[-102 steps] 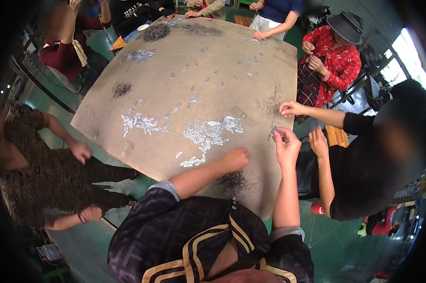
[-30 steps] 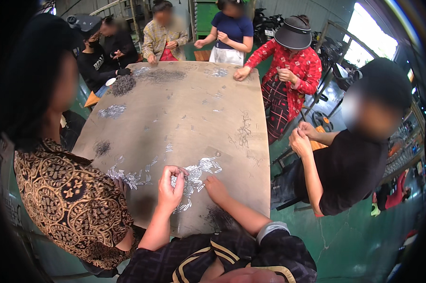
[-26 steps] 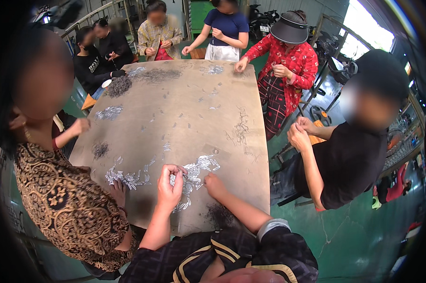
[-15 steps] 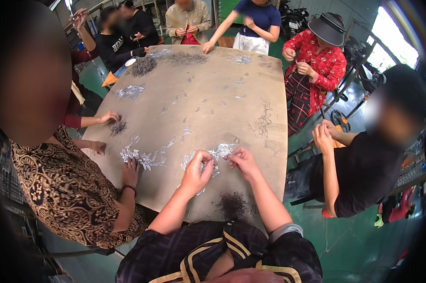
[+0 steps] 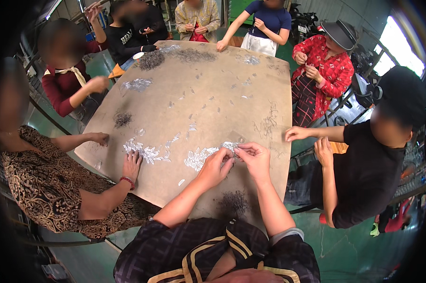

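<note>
Above the near part of the table, my left hand and my right hand meet fingertip to fingertip, both closed in a pinch. Whatever small thing they hold is too tiny to make out. Just beyond and beside my left hand lies a pile of small, shiny, oblong silver pieces, partly hidden by my fingers. A loose heap of thin, dark, wire-like pieces lies between my forearms, close to my body. One single silver piece rests apart, left of my left wrist.
The brown tabletop carries more silver piles and dark heaps. At my left, a person's hand touches one silver pile. A person in black sits at my right, one hand by the table edge. Several others surround the far side.
My hands have come together from slightly apart. The person at right has parted their hands, one reaching to the table edge. The maroon-sleeved person's hand has lifted off a dark heap.
</note>
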Available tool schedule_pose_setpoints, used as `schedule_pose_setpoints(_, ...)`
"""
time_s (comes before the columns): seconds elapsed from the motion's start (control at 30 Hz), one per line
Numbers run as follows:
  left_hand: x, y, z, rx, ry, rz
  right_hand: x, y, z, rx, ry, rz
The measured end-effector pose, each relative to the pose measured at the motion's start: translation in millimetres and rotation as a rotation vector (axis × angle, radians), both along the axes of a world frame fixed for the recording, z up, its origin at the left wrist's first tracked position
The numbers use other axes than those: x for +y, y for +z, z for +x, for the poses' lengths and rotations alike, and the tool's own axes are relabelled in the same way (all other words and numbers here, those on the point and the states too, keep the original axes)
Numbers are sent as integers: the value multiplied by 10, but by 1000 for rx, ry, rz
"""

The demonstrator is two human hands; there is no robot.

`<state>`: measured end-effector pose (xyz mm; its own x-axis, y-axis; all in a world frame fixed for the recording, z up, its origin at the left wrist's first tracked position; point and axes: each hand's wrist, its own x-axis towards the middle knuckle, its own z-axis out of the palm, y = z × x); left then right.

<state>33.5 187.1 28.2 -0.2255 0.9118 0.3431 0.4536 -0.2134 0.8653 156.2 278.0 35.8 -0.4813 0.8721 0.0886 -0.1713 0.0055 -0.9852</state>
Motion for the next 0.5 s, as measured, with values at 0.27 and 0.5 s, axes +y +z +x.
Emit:
schedule_pose_setpoints(0.27,151,-113,63,81,16,-53,-59,9,75,-204,-192,316)
schedule_pose_setpoints(0.5,220,-464,222,357,33,367,91,-25,342,-214,-365,400)
